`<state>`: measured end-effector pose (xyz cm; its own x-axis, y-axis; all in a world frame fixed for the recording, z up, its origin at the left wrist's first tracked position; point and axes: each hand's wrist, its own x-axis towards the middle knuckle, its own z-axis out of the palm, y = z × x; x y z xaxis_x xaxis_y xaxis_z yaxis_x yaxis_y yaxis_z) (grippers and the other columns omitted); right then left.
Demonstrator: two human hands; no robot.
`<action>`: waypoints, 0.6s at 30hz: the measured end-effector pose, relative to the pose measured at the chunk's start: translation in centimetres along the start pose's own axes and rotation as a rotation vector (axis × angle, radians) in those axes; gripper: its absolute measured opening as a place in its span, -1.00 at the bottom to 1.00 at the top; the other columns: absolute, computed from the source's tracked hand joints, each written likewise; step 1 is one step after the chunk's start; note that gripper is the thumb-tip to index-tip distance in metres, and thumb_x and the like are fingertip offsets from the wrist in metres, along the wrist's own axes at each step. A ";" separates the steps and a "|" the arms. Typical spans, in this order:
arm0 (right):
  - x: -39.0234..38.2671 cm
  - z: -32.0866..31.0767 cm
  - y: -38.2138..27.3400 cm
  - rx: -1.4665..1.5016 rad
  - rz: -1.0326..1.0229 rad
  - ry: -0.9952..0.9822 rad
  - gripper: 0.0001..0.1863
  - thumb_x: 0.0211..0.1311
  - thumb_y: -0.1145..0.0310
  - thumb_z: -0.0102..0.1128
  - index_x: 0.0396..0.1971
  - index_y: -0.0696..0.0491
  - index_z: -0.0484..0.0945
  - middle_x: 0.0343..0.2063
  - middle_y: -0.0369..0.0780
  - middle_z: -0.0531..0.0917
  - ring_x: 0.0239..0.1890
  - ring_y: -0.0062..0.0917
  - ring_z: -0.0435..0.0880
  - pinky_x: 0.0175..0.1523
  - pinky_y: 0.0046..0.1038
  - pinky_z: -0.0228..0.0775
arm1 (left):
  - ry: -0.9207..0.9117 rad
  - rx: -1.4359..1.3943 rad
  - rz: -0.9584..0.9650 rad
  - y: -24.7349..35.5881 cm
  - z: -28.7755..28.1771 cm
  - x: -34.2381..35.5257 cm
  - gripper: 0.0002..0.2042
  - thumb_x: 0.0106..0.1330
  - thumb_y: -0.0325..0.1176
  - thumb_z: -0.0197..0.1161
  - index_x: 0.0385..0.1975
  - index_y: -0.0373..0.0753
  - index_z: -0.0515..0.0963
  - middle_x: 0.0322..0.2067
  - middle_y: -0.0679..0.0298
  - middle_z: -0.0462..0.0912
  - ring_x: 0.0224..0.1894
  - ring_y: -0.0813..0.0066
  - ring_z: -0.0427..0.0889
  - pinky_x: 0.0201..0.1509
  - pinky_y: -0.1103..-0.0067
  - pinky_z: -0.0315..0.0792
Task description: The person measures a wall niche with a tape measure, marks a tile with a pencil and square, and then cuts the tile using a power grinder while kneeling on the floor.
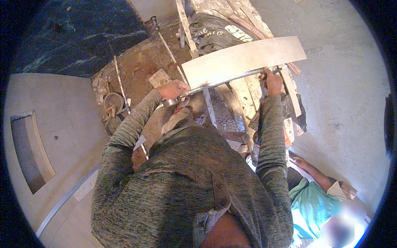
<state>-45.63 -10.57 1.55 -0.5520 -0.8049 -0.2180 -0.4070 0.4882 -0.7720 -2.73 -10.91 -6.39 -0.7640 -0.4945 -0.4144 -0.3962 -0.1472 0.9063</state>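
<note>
A long pale tile strip (pixel 248 56) lies across wooden planks in front of me. Along its near edge runs the stretched blade of a tape measure (pixel 225 77). My left hand (pixel 174 89) is closed at the strip's left end, around the tape by its round metal case (pixel 170 102). My right hand (pixel 273 82) pinches the blade near the strip's right end, its fingertips close to the tile edge. The strip looks flat, with its right end reaching past my right hand.
Dark cloth (pixel 215 33) lies on the planks behind the strip. Dug-up soil (pixel 132 62) and a round pan (pixel 113 101) are to the left. A dark marbled slab (pixel 78 33) is far left. Another person in a green top (pixel 312 194) is at lower right, near the grey wall (pixel 339 91).
</note>
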 end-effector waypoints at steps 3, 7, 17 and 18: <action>0.1 -0.7 0.0 -0.022 -0.066 0.012 -0.65 0.16 0.18 0.28 -0.68 0.13 0.62 -0.74 -0.30 0.58 -0.78 -0.67 0.38 -0.64 -0.55 0.14 | 0.002 0.022 -0.002 0.1 0.0 0.0 -0.82 0.33 -0.41 0.15 -0.18 -0.32 0.62 -0.51 0.38 0.66 -0.42 0.63 0.55 -0.24 0.57 0.44; 0.9 -1.2 0.9 0.079 -0.027 0.052 -0.70 0.17 0.22 0.27 -0.62 0.13 0.64 -0.73 -0.30 0.58 -0.77 -0.68 0.37 -0.63 -0.56 0.14 | 0.009 0.052 -0.012 0.0 -0.1 0.2 -0.80 0.34 -0.40 0.14 -0.16 -0.32 0.62 -0.51 0.38 0.66 -0.41 0.63 0.56 -0.24 0.56 0.45; 0.1 -2.6 0.5 0.331 0.013 0.142 -0.74 0.12 0.28 0.17 -0.47 0.18 0.67 -0.65 -0.26 0.62 -0.67 -0.62 0.51 -0.53 -0.52 0.33 | 0.008 0.117 0.012 0.7 -0.1 -0.1 -0.79 0.34 -0.34 0.13 -0.19 -0.32 0.60 -0.52 0.36 0.66 -0.42 0.61 0.56 -0.22 0.55 0.46; 0.0 -2.4 0.4 0.355 -0.011 0.148 -0.76 0.13 0.31 0.17 -0.46 0.19 0.67 -0.64 -0.26 0.62 -0.66 -0.63 0.50 -0.53 -0.53 0.33 | 0.006 0.110 -0.009 0.7 0.0 0.0 -0.79 0.35 -0.33 0.13 -0.21 -0.32 0.60 -0.52 0.36 0.66 -0.41 0.61 0.56 -0.21 0.55 0.46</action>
<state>-47.58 -9.58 2.67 -0.6589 -0.7391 -0.1402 -0.1501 0.3119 -0.9382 -3.00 -11.03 -5.73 -0.7571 -0.4989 -0.4219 -0.4569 -0.0573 0.8877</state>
